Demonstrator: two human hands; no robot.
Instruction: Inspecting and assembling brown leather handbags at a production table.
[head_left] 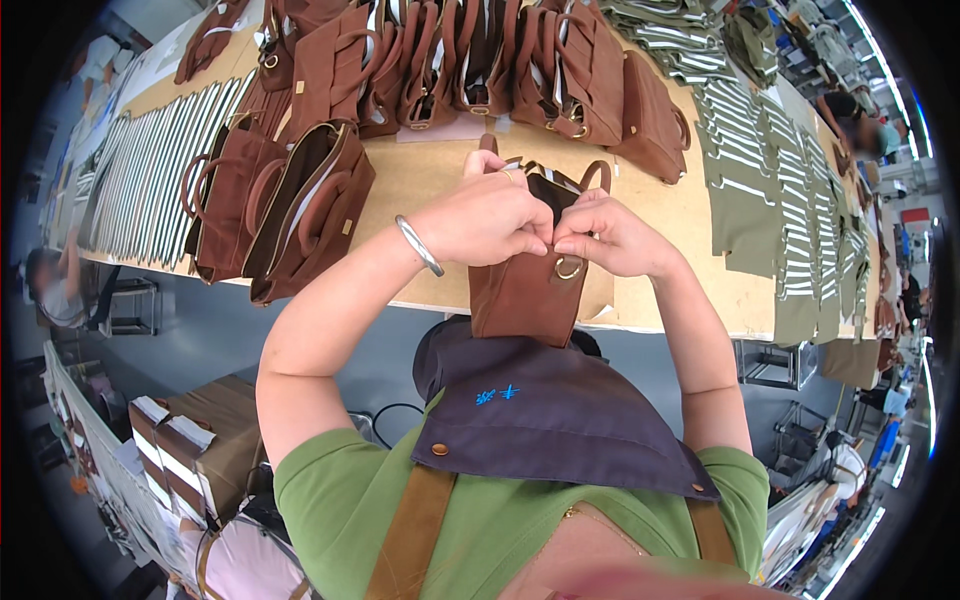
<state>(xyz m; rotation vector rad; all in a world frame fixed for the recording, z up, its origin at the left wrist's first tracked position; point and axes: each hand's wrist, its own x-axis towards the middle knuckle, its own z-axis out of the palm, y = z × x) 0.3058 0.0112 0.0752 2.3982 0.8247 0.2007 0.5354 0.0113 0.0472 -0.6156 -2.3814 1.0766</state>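
Observation:
A brown handbag (520,300) stands at the table's near edge, its end with a gold D-ring turned toward me. Its top is open, showing a dark inside, and its handles rise on the far side. My left hand (495,215), below a silver bangle, pinches the bag's top edge with thumb and fingers. Close beside it, my right hand (610,235) pinches the same rim just above the D-ring. The fingertips of both hands almost meet there. Whatever small part lies between them is hidden by the fingers.
Brown handbags (320,215) lie at the left, and a row of more bags (480,70) lines the table's back. Olive pieces with white strips (745,190) cover the right side. White-edged panels (165,170) are lined up far left. A box (205,440) stands behind on the left.

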